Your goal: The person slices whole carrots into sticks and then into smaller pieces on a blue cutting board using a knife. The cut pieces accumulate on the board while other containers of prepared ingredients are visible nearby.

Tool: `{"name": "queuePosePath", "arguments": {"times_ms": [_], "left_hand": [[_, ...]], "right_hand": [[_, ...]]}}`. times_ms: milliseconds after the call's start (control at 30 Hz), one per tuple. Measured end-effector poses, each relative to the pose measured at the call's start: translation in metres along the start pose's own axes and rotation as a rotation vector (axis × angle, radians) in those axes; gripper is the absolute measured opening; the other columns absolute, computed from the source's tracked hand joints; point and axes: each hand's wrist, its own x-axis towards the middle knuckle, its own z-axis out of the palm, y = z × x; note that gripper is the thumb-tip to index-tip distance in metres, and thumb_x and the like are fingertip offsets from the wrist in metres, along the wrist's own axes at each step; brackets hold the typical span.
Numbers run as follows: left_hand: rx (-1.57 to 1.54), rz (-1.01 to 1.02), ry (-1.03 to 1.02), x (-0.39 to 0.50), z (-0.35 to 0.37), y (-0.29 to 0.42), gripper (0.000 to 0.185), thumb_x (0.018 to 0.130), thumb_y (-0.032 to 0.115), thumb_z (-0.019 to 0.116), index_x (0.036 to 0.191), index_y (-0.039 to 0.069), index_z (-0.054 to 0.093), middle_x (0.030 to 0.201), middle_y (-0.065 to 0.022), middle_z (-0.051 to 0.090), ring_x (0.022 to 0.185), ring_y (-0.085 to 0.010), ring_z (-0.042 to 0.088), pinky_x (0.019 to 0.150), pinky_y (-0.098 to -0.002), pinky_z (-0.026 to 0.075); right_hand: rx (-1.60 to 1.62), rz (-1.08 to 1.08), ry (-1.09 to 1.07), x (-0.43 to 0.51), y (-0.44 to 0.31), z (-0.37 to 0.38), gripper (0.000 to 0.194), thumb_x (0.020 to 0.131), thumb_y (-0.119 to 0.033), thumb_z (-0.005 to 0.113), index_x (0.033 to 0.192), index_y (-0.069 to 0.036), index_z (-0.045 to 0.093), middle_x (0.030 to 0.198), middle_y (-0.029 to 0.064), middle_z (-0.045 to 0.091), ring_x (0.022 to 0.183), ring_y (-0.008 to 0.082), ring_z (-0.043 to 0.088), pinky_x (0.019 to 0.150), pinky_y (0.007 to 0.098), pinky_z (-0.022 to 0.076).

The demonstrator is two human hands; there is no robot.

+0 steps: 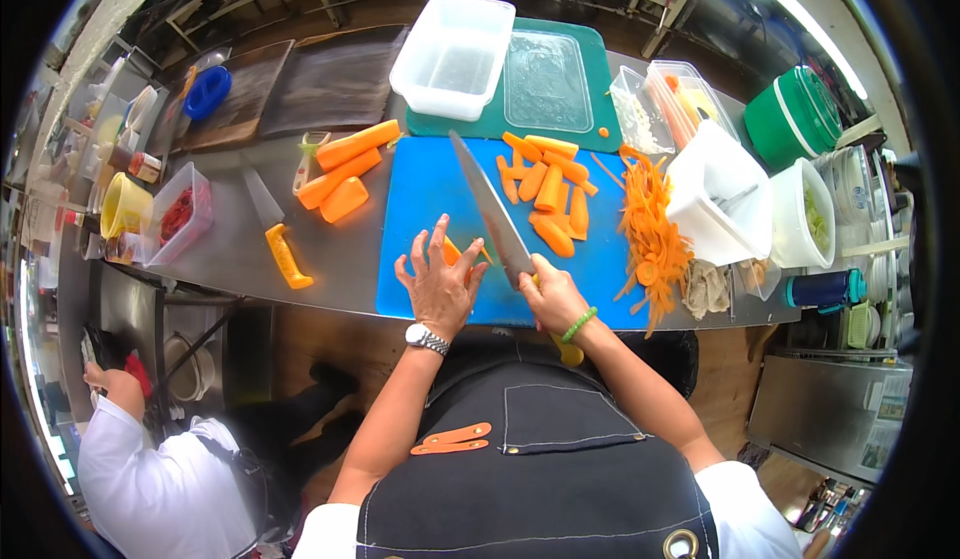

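My right hand (pixel 553 296) grips a chef's knife (pixel 491 210) by its yellow handle, the long blade pointing away from me over the blue cutting board (pixel 420 184). To its left is my left hand (pixel 441 281), fingers spread, above a carrot piece (pixel 451 251); the fingers partly hide it, and contact is hard to tell. Several cut carrot pieces (pixel 550 184) lie in a heap right of the blade. A pile of carrot peelings (pixel 652 236) covers the board's right edge. Peeled carrots (pixel 349 146) rest on the steel counter left of the board, beside a peeler (pixel 306 161).
A second knife (pixel 281 248) lies on the left of the counter. Behind, a clear plastic tub (pixel 454 56) and a lid (pixel 549 83) sit on a green board (pixel 604 56). White containers (pixel 716 191) and a cloth (pixel 705 289) stand right. A person (pixel 161 469) is at lower left.
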Motion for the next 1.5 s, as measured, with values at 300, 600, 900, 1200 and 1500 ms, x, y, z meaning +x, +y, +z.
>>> {"name": "queuePosePath", "arguments": {"times_ms": [300,600,900,1200,1500], "left_hand": [[-0.813,-0.454,-0.009,-0.006,0.019,-0.029,0.042,0.092,0.025,0.069,0.119,-0.003,0.054,0.106,-0.0136,0.056,0.074,-0.0155,0.060,0.067,-0.0278,0.050],[-1.297,-0.743,-0.054,-0.003,0.028,-0.026,0.032,0.092,0.008,0.067,0.115,-0.006,0.049,0.113,-0.0140,0.053,0.068,-0.0206,0.071,0.052,-0.0289,0.061],[-1.364,-0.612,0.021,-0.015,0.053,-0.032,0.029,0.091,0.006,0.067,0.112,-0.006,0.052,0.110,-0.0131,0.052,0.073,-0.0199,0.070,0.053,-0.0281,0.061],[-1.142,-0.667,-0.240,-0.034,0.044,-0.047,0.033,0.097,0.015,0.063,0.123,0.002,0.048,0.119,-0.0124,0.056,0.097,-0.0225,0.064,0.075,-0.0338,0.060],[-1.022,-0.548,-0.219,-0.043,0.035,-0.040,0.072,0.085,0.042,0.072,0.142,0.011,0.041,0.144,-0.0210,0.040,0.129,-0.0391,0.044,0.102,-0.0571,0.042]], "right_hand": [[-0.468,-0.061,-0.096,-0.018,-0.033,0.005,0.020,0.098,-0.022,0.045,0.102,-0.003,0.047,0.085,0.0295,0.066,0.084,0.0510,0.062,0.077,0.0588,0.0478],[-0.531,-0.024,-0.147,-0.020,-0.054,0.010,0.017,0.097,-0.018,0.045,0.101,-0.001,0.045,0.084,0.0314,0.065,0.082,0.0522,0.061,0.075,0.0597,0.0467],[-0.612,-0.042,-0.153,-0.007,-0.065,0.017,0.017,0.092,-0.014,0.049,0.103,0.000,0.049,0.088,0.0276,0.068,0.084,0.0462,0.067,0.075,0.0543,0.0534],[-0.418,-0.198,-0.013,-0.029,0.013,0.053,0.029,0.087,-0.014,0.050,0.114,-0.005,0.052,0.088,0.0226,0.070,0.081,0.0395,0.070,0.071,0.0491,0.0567],[-0.293,-0.197,-0.174,-0.011,0.017,0.049,0.029,0.096,-0.024,0.060,0.113,-0.001,0.061,0.088,0.0105,0.067,0.079,0.0199,0.065,0.071,0.0368,0.0528]]}}
